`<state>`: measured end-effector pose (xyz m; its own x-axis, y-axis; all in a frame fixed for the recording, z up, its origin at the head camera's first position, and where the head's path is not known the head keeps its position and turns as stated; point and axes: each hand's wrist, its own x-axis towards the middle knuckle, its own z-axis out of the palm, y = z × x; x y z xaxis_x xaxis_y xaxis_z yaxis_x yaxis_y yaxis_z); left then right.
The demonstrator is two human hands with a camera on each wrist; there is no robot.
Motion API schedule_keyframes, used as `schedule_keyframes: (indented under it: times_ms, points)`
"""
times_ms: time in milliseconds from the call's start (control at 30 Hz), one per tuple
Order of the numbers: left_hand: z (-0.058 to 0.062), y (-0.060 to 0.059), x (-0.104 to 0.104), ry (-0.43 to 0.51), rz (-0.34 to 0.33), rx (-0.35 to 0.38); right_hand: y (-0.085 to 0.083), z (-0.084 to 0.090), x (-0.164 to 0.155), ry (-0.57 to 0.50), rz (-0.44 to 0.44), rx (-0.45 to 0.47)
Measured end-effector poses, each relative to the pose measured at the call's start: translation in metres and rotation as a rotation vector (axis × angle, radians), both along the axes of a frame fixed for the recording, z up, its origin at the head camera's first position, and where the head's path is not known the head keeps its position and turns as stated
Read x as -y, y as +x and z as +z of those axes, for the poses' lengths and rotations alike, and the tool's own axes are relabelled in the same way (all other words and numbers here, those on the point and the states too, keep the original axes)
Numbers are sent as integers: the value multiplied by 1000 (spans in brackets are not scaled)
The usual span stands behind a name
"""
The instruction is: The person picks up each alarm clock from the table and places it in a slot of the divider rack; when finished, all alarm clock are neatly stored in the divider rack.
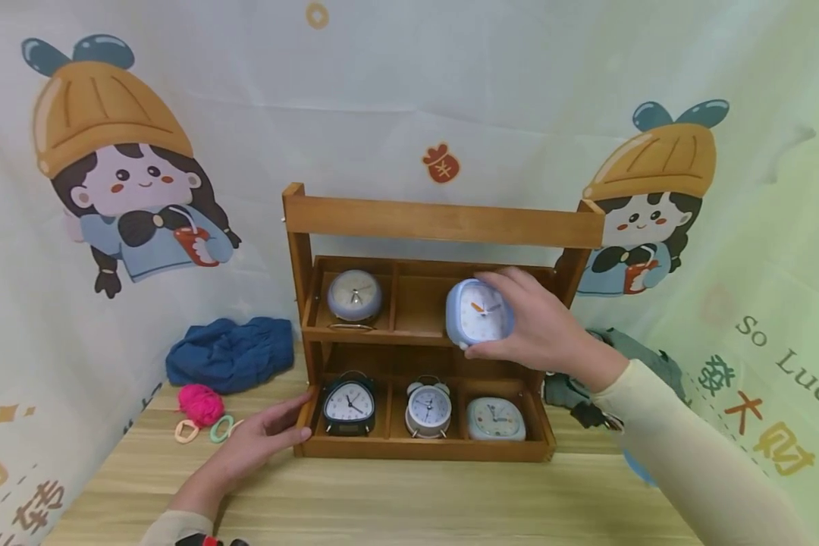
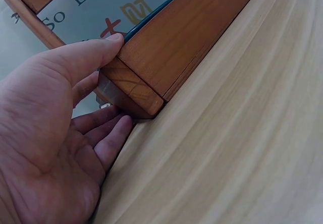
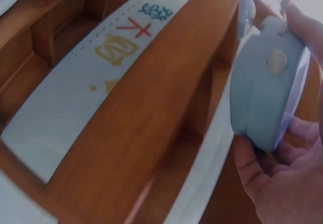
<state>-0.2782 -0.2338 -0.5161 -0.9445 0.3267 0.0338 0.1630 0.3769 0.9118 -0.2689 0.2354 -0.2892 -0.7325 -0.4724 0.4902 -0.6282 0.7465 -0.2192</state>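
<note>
Blue cloth (image 1: pixel 230 353), pink yarn (image 1: pixel 201 403) — two rings (image 1: pixel 203 430)

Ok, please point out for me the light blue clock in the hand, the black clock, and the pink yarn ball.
light blue clock (image 1: pixel 478 312), head view, on its white dial.
black clock (image 1: pixel 349 406), head view, on its dial.
pink yarn ball (image 1: pixel 201 403), head view, on its middle.

I log both hands as bare: left hand (image 1: pixel 255 444), right hand (image 1: pixel 542 326). Each forearm wears a long, close-fitting cream sleeve (image 1: pixel 682 440) ending at the wrist. A small red-and-black item sits at the left cuff, too cropped to identify.
</note>
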Motion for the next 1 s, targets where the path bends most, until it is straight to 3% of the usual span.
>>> schedule_keyframes:
  times_ms: [467,1000]
  points:
    - [0,0,-1,8,-7,10,-43,-2,46,15,-29,-30]
    - [-1,-1,0,9,-2,14,-60,-14,62,60,-7,23]
